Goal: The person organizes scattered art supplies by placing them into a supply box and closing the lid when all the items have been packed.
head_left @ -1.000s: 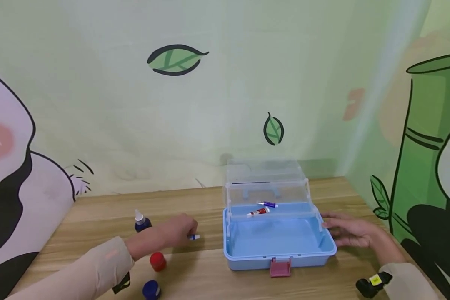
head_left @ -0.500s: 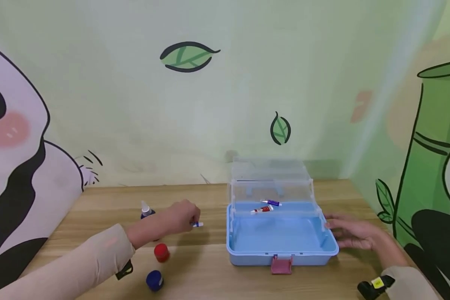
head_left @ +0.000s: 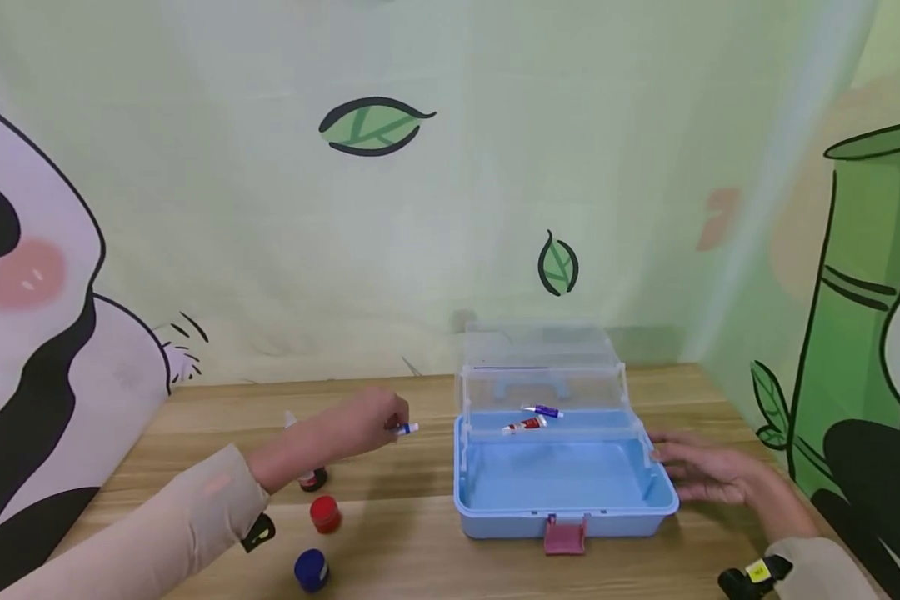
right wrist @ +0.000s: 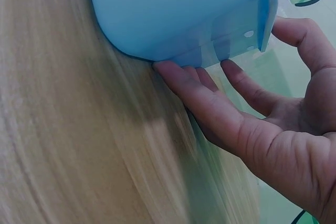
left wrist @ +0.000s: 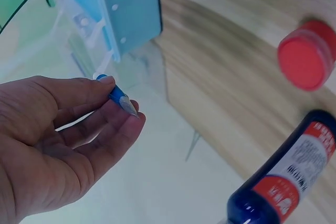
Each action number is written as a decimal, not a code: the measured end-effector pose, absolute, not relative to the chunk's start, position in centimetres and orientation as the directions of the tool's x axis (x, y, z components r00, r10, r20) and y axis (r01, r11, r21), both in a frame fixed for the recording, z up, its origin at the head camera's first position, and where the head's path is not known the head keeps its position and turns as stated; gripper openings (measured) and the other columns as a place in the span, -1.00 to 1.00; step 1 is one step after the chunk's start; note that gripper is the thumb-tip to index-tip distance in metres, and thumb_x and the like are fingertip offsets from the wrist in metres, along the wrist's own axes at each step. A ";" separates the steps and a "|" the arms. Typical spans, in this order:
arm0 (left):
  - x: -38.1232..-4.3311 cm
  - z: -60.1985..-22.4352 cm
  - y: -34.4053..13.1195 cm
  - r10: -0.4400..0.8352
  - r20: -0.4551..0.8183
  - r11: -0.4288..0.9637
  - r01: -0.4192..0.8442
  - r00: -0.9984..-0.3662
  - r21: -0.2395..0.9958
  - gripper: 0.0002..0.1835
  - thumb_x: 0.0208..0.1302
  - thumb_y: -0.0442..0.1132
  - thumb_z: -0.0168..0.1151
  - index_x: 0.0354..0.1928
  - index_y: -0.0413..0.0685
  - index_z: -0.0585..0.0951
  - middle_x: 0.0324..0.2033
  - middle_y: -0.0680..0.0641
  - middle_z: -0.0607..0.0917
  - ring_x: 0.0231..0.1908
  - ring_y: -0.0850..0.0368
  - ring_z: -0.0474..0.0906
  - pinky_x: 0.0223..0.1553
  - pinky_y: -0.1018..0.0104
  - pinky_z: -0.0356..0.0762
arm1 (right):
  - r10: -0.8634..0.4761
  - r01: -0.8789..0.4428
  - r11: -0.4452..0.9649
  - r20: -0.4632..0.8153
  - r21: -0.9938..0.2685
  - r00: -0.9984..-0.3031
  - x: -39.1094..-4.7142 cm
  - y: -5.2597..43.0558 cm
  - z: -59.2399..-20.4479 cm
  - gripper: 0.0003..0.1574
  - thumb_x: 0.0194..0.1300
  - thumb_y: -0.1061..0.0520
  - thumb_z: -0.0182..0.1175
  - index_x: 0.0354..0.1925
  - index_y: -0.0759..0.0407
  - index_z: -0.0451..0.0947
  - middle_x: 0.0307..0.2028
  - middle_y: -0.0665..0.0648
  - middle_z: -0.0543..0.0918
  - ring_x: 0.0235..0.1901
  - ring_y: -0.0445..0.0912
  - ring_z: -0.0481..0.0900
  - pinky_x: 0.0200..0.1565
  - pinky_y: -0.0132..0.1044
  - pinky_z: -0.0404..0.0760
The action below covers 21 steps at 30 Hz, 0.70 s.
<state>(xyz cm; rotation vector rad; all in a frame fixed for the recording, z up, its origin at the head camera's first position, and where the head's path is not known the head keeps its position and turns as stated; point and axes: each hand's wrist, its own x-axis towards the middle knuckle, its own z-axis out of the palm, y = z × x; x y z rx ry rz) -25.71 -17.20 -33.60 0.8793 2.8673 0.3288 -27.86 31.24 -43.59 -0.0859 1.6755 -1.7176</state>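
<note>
My left hand (head_left: 369, 418) is raised to the left of the light blue plastic box (head_left: 498, 527), pinching a small blue tube (left wrist: 118, 97) between thumb and fingers. One tapered end of the tube is silvery in the left wrist view. At the box's right side, my right hand (head_left: 708, 473) touches the outer wall with fingers loosely extended. The box's clear lid (head_left: 540, 343) stands raised at the back. A red-and-white tube (head_left: 525, 425) and a purple tube (head_left: 544, 411) lie toward the back, by clear plastic.
Left on the wooden table are a red-lidded jar (head_left: 326, 514) and a blue-lidded jar (head_left: 312, 570). A dark blue bottle (left wrist: 294, 174) with a red-and-white label stands partly behind my left arm. A pink latch (head_left: 565, 536) hangs at the box's front. A printed wall stands behind.
My left hand has lifted the blue tube up and slightly right, off toward the box. The right hand stays against the box's side. The camera view has shifted a little.
</note>
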 end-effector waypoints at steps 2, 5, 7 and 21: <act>-25.9 -33.1 -17.2 0.570 -0.046 0.801 0.542 -0.821 0.254 -0.92 0.08 -0.43 0.34 -0.40 -0.13 0.66 -0.50 0.05 0.64 -0.47 0.27 0.49 -0.39 0.41 0.53 | -0.528 0.444 0.100 -0.426 -0.890 -0.735 -27.8 31.3 -43.6 0.00 0.41 0.10 -0.02 0.41 0.38 -0.48 0.22 0.37 0.30 0.09 0.09 0.48 0.09 0.14 0.44; -26.1 -32.6 -17.1 0.557 -0.045 0.809 0.530 -0.829 0.256 -0.91 0.08 -0.43 0.34 -0.39 -0.11 0.66 -0.49 0.05 0.65 -0.46 0.28 0.51 -0.38 0.42 0.55 | -0.526 0.450 0.095 -0.428 -0.888 -0.735 -27.8 31.3 -43.6 0.00 0.41 0.11 -0.01 0.42 0.38 -0.48 0.22 0.37 0.29 0.09 0.09 0.48 0.09 0.14 0.43; -26.2 -32.3 -16.9 0.548 -0.040 0.816 0.523 -0.836 0.248 -0.90 0.07 -0.42 0.35 -0.39 -0.08 0.67 -0.49 0.06 0.65 -0.46 0.29 0.51 -0.38 0.43 0.55 | -0.526 0.451 0.098 -0.431 -0.887 -0.733 -27.8 31.3 -43.6 -0.01 0.41 0.11 -0.02 0.41 0.38 -0.47 0.25 0.42 0.25 0.10 0.10 0.47 0.09 0.14 0.43; -27.4 -31.1 -14.0 0.593 -0.067 0.798 0.574 -0.802 0.184 -0.90 0.05 -0.42 0.32 -0.44 -0.05 0.65 -0.57 0.11 0.59 -0.52 0.25 0.45 -0.44 0.41 0.47 | -0.521 0.446 0.100 -0.429 -0.889 -0.738 -28.0 31.3 -43.8 0.00 0.40 0.11 -0.01 0.42 0.38 -0.46 0.26 0.47 0.21 0.08 0.12 0.48 0.07 0.16 0.45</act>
